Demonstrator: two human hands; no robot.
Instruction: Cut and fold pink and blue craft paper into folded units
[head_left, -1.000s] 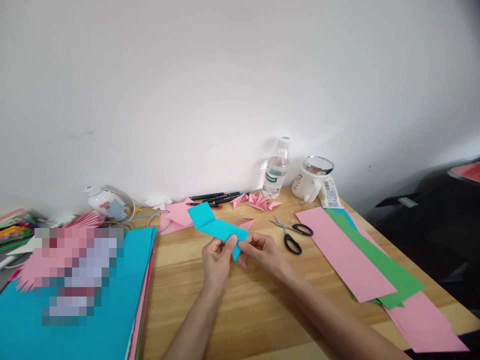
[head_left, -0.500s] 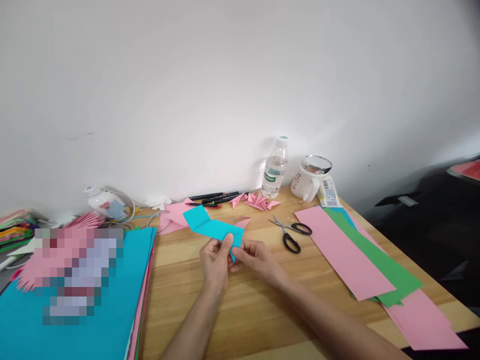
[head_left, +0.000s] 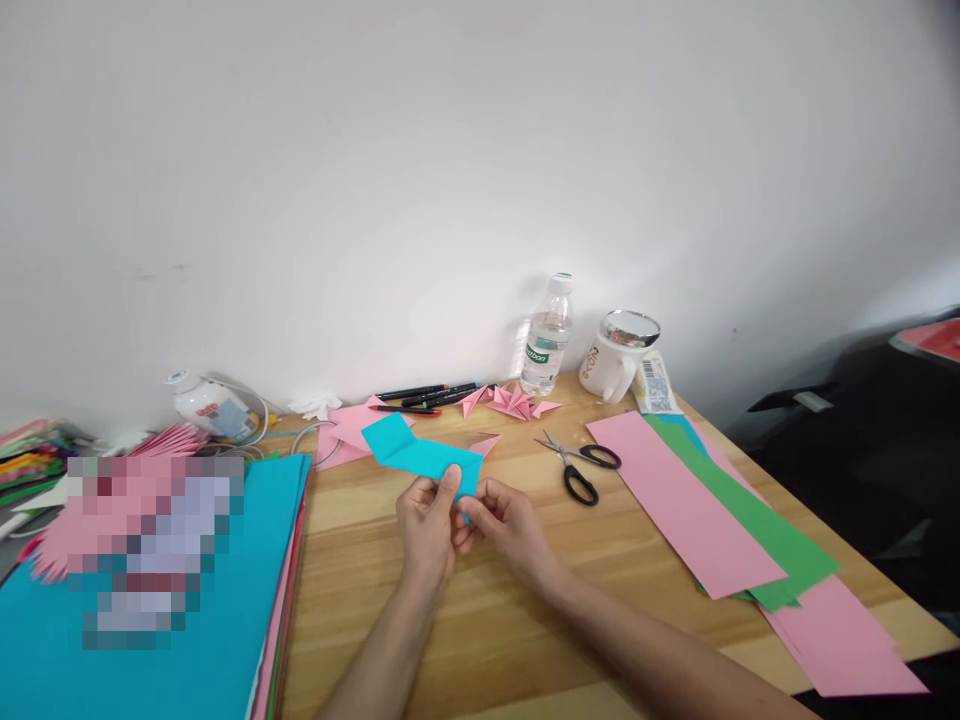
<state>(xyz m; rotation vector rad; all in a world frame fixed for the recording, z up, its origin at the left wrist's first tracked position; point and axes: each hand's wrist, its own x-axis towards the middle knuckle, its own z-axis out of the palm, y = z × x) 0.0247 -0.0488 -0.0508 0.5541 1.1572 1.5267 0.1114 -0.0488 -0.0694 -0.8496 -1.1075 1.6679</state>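
Note:
A folded blue paper (head_left: 427, 454) is held above the wooden table, its wide flap pointing up and left. My left hand (head_left: 428, 520) pinches its lower edge, thumb on top. At the paper's lower right corner, my right hand (head_left: 504, 520) grips a narrow folded end between thumb and fingers. Both hands nearly touch each other. Behind the paper lie folded pink pieces (head_left: 513, 402) and a flat pink sheet (head_left: 341, 435). Black-handled scissors (head_left: 577, 468) rest partly open to the right of my right hand.
Pink strips (head_left: 682, 505) and green strips (head_left: 787, 545) lie on the table (head_left: 600, 620) at right. A bottle (head_left: 546, 345), a white mug (head_left: 611, 365) and pens (head_left: 412, 392) stand or lie by the wall. Blue sheets (head_left: 247, 560) are stacked at left.
The lower right end of the blue paper has shifted slightly left, and my right hand's fingers have moved a little with it. The whole view has shifted very slightly.

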